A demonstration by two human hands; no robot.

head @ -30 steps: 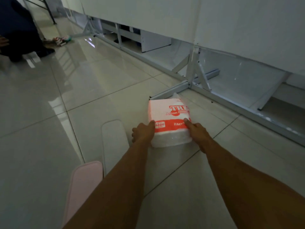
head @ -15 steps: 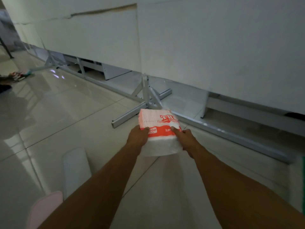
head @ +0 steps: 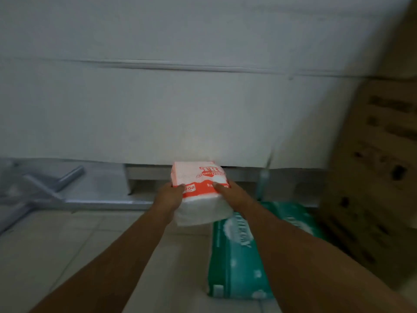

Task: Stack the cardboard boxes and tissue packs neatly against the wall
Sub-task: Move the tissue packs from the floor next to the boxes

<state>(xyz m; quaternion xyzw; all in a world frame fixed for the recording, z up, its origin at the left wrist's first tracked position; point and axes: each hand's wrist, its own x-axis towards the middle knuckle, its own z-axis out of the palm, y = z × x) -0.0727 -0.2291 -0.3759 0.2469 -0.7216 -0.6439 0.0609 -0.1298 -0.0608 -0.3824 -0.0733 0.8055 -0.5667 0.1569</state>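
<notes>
An orange and white tissue pack [head: 199, 190] is held in the air between both hands, in front of the white wall panel [head: 180, 109]. My left hand [head: 169, 196] grips its left side and my right hand [head: 228, 190] grips its right side. Below and to the right, a green tissue pack [head: 234, 254] lies on the tiled floor, partly hidden by my right forearm. A stack of brown cardboard boxes [head: 372, 177] stands at the right edge, against the wall.
Under the wall panel runs a grey metal base rail [head: 103, 201] with a diagonal brace [head: 45, 188] at the left. Pale floor tiles [head: 67, 245] fill the lower left. The picture is blurred by motion.
The tissue pack has been lifted off the floor and carried to the right along the wall. The green pack and the cardboard boxes have come into view.
</notes>
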